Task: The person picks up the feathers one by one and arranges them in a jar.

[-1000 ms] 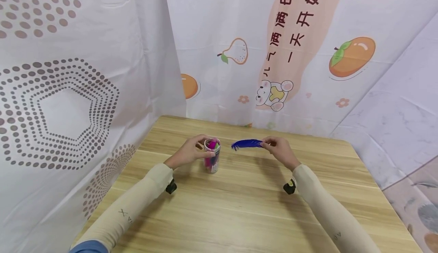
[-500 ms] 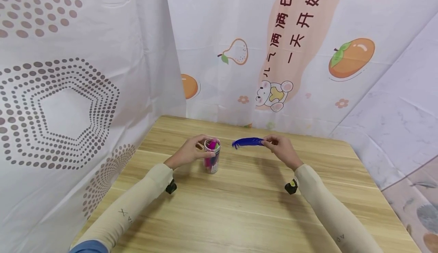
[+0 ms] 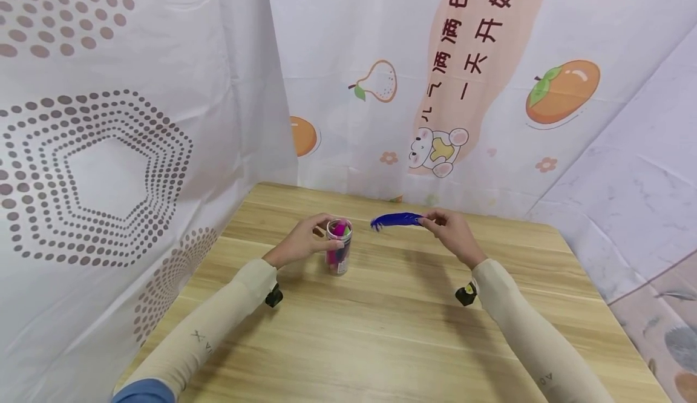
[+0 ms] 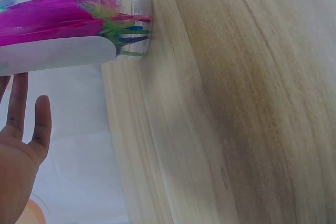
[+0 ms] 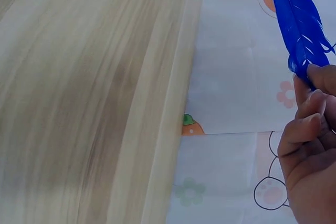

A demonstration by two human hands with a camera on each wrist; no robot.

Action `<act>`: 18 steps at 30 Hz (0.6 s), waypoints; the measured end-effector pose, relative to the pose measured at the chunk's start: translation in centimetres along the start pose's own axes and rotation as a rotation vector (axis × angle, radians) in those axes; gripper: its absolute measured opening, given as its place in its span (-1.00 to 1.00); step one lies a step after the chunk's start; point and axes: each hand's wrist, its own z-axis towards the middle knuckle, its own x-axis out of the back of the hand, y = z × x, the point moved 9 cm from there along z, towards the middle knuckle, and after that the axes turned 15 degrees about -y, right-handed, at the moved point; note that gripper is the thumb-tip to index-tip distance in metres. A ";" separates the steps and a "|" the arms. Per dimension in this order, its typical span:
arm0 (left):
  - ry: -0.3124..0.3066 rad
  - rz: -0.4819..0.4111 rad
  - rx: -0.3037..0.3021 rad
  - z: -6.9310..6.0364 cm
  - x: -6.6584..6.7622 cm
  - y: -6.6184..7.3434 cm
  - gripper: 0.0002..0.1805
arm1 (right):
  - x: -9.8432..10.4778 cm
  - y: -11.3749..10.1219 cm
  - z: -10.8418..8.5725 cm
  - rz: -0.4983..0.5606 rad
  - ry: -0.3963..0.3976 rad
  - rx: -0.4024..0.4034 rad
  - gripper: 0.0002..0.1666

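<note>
My left hand [image 3: 306,241] grips a clear jar [image 3: 342,265] near its top, thumb on the near side and fingers behind. Magenta, green and blue feathers [image 4: 52,20] fill the jar, seen through its wall in the left wrist view. To the right of the jar, my right hand [image 3: 449,232] pinches the end of a blue feather [image 3: 396,219] between thumb and forefinger. The feather lies nearly level above the table, its frayed tip pointing at the jar but apart from it. In the right wrist view the same feather [image 5: 299,19] rises above the curled fingers.
A wooden table [image 3: 348,336] lies under both arms. Behind it hangs a white curtain [image 3: 337,112] printed with fruit and writing; a dotted curtain [image 3: 109,179] borders the left side. Small black wrist cameras, one being this black device [image 3: 274,297], sit under both wrists.
My right hand has risen slightly and shifted a little right with the blue feather. My left hand and the jar stay in place.
</note>
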 end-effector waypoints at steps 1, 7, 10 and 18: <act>0.002 0.002 0.000 0.0 0.0 0.0 -0.44 | 0.1 -0.2 0.0 -0.005 0.003 0.008 -0.68; 0.006 0.009 -0.030 0.0 0.0 0.1 -0.45 | 0.4 -0.8 0.1 -0.020 0.015 0.015 -0.69; 0.004 0.010 -0.032 -0.1 0.0 0.2 -0.44 | 0.4 -1.1 0.1 -0.020 0.015 0.011 -0.70; 0.008 0.028 -0.035 -0.1 0.0 0.5 -0.46 | 0.5 -1.9 0.2 -0.029 0.026 0.030 -0.73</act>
